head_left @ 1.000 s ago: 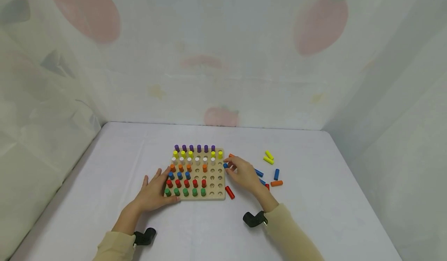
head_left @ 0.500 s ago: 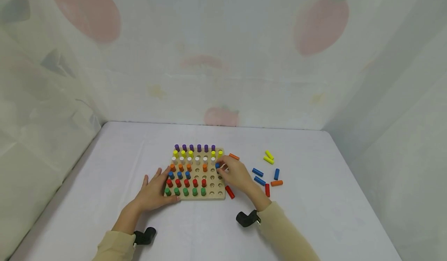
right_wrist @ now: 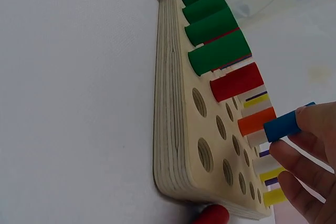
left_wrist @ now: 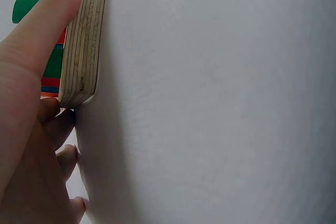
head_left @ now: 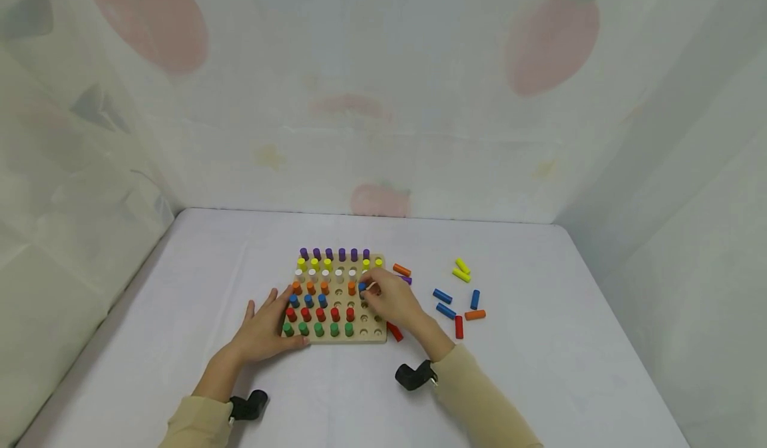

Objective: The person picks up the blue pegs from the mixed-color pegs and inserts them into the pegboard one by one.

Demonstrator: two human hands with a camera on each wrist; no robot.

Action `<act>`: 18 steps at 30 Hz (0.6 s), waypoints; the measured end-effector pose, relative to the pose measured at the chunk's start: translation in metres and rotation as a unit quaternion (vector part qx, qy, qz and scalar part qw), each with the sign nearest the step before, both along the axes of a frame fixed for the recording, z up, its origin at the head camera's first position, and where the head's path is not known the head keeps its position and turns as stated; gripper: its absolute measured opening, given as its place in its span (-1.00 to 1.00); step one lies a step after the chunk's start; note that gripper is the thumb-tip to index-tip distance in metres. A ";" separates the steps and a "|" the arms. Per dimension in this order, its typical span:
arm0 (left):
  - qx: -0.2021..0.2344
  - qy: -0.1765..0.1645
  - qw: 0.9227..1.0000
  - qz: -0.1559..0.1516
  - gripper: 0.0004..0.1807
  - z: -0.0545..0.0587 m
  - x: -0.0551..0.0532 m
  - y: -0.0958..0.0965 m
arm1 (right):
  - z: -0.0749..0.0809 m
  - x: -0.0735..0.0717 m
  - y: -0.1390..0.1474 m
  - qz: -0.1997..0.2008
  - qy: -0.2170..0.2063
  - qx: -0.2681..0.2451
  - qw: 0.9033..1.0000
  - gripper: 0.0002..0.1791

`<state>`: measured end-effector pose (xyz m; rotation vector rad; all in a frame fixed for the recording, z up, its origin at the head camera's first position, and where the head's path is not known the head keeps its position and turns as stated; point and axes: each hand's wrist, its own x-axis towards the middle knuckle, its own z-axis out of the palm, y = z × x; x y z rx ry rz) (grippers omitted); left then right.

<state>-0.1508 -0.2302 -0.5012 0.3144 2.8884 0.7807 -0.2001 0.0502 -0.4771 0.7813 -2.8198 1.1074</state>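
A wooden pegboard (head_left: 374,337) bears rows of coloured pegs, with open holes mostly on its right side. My left hand (head_left: 261,331) rests against its near left corner, fingers spread along the left side and thumb (left_wrist: 58,9) on the front edge. Between right thumb and fingers I pinch a blue peg (right_wrist: 286,125), held over the board just right of an orange peg (head_left: 351,289). The right hand (head_left: 395,299) covers part of the board's right side. Whether the blue peg's lower end touches a hole cannot be told.
Loose pegs lie right of the board: blue pegs (head_left: 442,296), yellow pegs (head_left: 461,275), an orange peg (head_left: 475,315) and a red peg (head_left: 459,327). Closer to the board are another orange peg (head_left: 402,269), a purple peg (head_left: 406,279) and a red peg (head_left: 395,331).
My right hand has moved left with the blue peg, from the board's right edge to over its holes. A purple peg on the table has come into sight. The left hand has stayed put.
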 end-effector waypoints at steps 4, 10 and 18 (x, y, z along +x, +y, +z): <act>0.001 0.006 1.000 0.000 0.25 0.001 0.001 0.000 | -0.001 -0.001 -0.005 0.012 0.003 -0.008 1.000 -0.77; -0.003 -0.002 1.000 0.001 0.25 0.002 0.001 0.000 | -0.003 -0.001 -0.011 0.029 0.005 -0.020 0.999 -0.80; 0.000 0.001 1.000 0.000 0.26 0.002 0.001 0.000 | -0.002 0.001 -0.018 0.025 -0.010 -0.004 1.000 -0.80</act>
